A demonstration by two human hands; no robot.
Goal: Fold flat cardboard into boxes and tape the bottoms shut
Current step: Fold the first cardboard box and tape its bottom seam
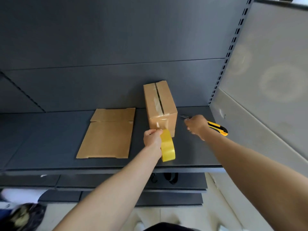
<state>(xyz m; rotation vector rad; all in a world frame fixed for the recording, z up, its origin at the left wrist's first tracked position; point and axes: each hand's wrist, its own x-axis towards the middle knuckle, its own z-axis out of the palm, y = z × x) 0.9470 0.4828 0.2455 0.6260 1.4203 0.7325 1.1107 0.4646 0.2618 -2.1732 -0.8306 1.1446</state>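
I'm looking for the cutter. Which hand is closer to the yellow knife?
Right. The right hand covers the knife's middle; the left hand grips the tape roll before the box, farther left.

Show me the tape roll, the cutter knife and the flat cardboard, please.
tape roll (pixel 168 147): head view, on its yellow outer face.
cutter knife (pixel 218 128): head view, on its yellow handle.
flat cardboard (pixel 108 137): head view, middle of its large panel.
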